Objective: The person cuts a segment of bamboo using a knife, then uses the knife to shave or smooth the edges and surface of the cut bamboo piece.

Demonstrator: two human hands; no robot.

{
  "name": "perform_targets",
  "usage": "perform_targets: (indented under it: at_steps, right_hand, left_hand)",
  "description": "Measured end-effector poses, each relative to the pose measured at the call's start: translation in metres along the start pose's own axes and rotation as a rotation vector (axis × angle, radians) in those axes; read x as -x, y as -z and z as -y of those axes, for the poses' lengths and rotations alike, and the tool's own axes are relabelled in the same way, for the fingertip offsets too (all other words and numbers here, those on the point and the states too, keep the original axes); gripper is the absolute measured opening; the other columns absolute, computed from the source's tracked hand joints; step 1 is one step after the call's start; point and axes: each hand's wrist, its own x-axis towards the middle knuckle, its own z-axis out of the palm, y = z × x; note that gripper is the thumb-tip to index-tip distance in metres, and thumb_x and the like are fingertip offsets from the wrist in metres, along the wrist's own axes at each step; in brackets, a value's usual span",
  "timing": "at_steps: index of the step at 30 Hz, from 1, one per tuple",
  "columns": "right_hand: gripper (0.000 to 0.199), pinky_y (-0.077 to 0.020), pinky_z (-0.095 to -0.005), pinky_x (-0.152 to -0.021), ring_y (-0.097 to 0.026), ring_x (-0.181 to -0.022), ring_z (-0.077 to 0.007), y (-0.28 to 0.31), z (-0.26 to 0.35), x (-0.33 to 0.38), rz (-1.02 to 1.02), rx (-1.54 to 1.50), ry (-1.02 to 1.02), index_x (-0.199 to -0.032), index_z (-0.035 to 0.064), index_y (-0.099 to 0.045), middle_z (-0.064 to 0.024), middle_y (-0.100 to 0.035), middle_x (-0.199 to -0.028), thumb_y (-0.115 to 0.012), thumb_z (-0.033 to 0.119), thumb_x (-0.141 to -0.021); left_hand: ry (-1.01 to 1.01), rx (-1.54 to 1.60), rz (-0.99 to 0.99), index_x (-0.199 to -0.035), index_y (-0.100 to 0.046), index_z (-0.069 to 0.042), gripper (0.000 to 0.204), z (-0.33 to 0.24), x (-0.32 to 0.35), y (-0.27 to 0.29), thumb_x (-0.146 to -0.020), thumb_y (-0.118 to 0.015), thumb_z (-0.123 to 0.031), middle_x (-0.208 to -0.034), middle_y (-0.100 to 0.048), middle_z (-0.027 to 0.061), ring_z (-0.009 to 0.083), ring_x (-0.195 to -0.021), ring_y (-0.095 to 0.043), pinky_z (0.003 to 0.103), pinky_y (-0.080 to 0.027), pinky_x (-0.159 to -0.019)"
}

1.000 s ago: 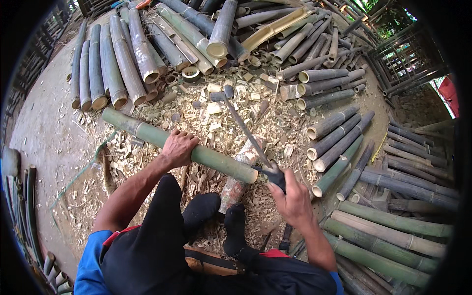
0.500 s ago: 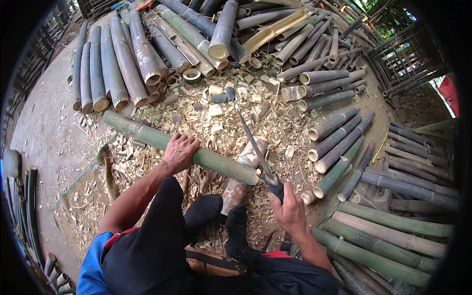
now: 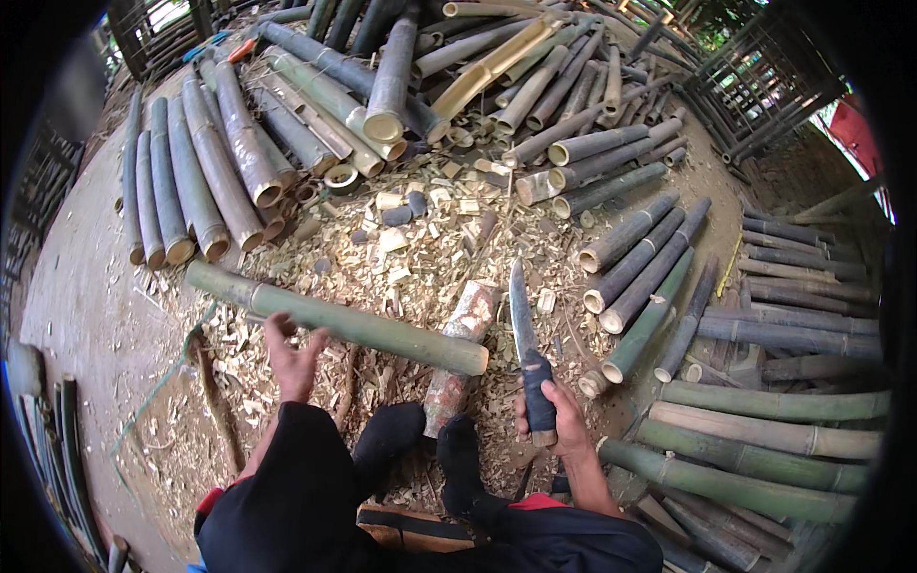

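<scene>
A green bamboo pole (image 3: 344,320) lies slantwise before me, its right part resting across a short mottled log (image 3: 447,396). Just on the near side of the pole, my left hand (image 3: 294,361) is open with its fingers spread; whether a fingertip touches the bamboo I cannot tell. My right hand (image 3: 562,418) is closed round the dark wrapped handle of a machete (image 3: 522,315). Its blade points up and away from me, to the right of the pole's cut end and apart from it.
Pale wood chips (image 3: 382,258) cover the ground around the log. Cut bamboo lengths (image 3: 186,191) lie at the far left, with a larger heap (image 3: 497,72) behind. More bamboo pieces (image 3: 764,439) are stacked along the right. My socked feet (image 3: 390,439) flank the log's near end.
My left hand has let go of the bamboo and drawn back toward me, fingers spreading. The machete has swung away from the pole's end and stands more upright; the bamboo appears slightly shifted left.
</scene>
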Motion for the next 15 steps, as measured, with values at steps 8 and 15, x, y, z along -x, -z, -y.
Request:
perform_targets:
  at_steps: [8, 15]
  right_hand:
    - [0.042, -0.0534, -0.0313, -0.052, -0.064, -0.061, -0.0173, 0.0, -0.017, 0.013, -0.057, 0.073, 0.06, -0.144, 0.0082, -0.046, -0.0102, -0.065, -0.09, -0.055, 0.032, -0.111]
    - [0.044, -0.0536, -0.0324, -0.05, -0.064, -0.059, -0.0182, 0.02, -0.033, 0.013, -0.049, 0.083, 0.048, -0.145, 0.0111, -0.042, -0.0108, -0.064, -0.089, -0.058, 0.034, -0.111]
  left_hand:
    - [0.806, 0.722, -0.019, -0.139, -0.053, -0.005, 0.073, 0.041, -0.068, -0.008, -0.085, -0.09, -0.037, -0.133, -0.061, 0.0142, 0.0334, -0.123, -0.062, 0.056, -0.05, -0.104]
    - [0.674, 0.936, -0.082, -0.124, -0.065, -0.008, 0.051, 0.039, -0.059, 0.011, -0.084, -0.088, -0.029, -0.114, -0.066, 0.0071, 0.0245, -0.108, -0.066, 0.047, -0.055, -0.097]
